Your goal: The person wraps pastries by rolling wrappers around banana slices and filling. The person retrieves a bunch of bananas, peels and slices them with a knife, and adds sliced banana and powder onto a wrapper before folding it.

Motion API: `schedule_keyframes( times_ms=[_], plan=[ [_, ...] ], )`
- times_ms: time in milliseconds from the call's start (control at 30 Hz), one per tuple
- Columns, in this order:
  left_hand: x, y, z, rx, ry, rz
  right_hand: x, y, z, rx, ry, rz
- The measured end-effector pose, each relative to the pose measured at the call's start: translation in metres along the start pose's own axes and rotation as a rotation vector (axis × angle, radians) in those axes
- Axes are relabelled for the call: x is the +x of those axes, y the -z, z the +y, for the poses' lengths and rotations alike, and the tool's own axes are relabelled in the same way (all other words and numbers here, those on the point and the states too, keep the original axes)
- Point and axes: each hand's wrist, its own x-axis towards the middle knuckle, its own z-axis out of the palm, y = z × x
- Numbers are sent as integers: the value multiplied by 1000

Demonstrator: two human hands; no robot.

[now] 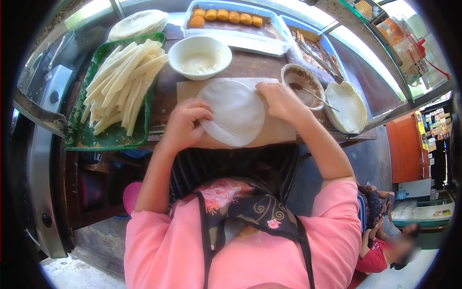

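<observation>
A round white wrapper (231, 113) lies flat on a brown sheet or board (284, 130) at the table's front edge. At its left edge is my left hand (188, 124), fingers curled and closed on the rim. My right hand (281, 100) is closed at the wrapper's upper right edge, thumb and fingertips pressed together there. Just behind stands a white bowl (199, 72) with a pale paste inside. Right of my right hand is a bowl of brown filling (315, 101) with a spoon in it.
A green tray (72, 137) at left carries a pile of rolled wrappers (122, 82). Behind are a stack of wrappers (138, 25), a tub (240, 38) of browned pieces and another tub (284, 21) with tongs. A plate (350, 108) stands right. People (380, 255) sit at lower right.
</observation>
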Motion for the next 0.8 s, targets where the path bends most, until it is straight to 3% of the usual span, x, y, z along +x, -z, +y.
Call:
schedule_keyframes(
  times_ms=[300, 500, 600, 700, 800],
  plan=[
    [-1, 0, -1, 2, 4, -8, 17, -8, -3, -5, -67, 55],
    [0, 1, 0, -3, 5, -18, 11, -6, 9, 26, 94, 31],
    [1, 1, -1, -8, 2, -17, 3, 22, -17, 414, -33, 88],
    [0, 0, -1, -14, 21, -10, 3, 29, -49, 668, 83, 13],
    [1, -1, -1, -12, 19, -15, 12, -12, -55, 526, 250, -13]
  ],
)
